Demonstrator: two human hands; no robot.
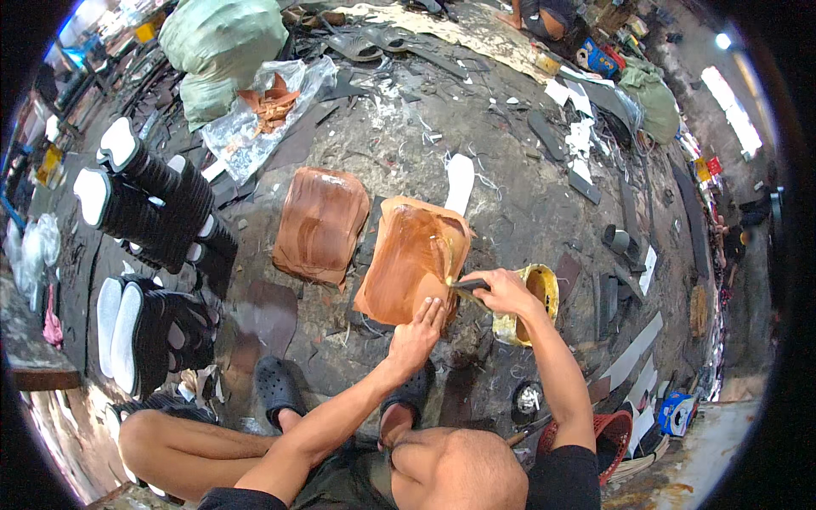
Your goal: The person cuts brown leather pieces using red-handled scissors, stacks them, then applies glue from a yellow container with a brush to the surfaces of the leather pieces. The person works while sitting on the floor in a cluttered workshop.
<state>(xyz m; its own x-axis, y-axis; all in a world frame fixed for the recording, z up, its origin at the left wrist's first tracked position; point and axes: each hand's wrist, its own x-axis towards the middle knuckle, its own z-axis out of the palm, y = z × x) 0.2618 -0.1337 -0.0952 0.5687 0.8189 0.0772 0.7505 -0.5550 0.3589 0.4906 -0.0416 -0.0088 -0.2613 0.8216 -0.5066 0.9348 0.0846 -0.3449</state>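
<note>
A stack of tan-brown leather-like sheets (406,242) lies on the ground in front of me, its top glossy with a wet coat and yellowish streaks along the right side. My left hand (416,334) rests on the stack's near edge, fingers stretched out flat. In my right hand (504,291) is a dark-handled glue brush (467,286), its yellowish tip touching the right edge of the top sheet. Just beyond that hand stands a yellow-stained glue pot (544,289), partly hidden by my wrist. Left of the stack is a second pile of brown sheets (320,223).
Tall stacks of dark soles with white tops (140,200) and grey-white ones (127,331) stand at left. A white insole (460,183) lies beyond the stack. Clear plastic with brown scraps (270,110) sits by a pale green sack (223,42). A red basket (614,438) is at lower right.
</note>
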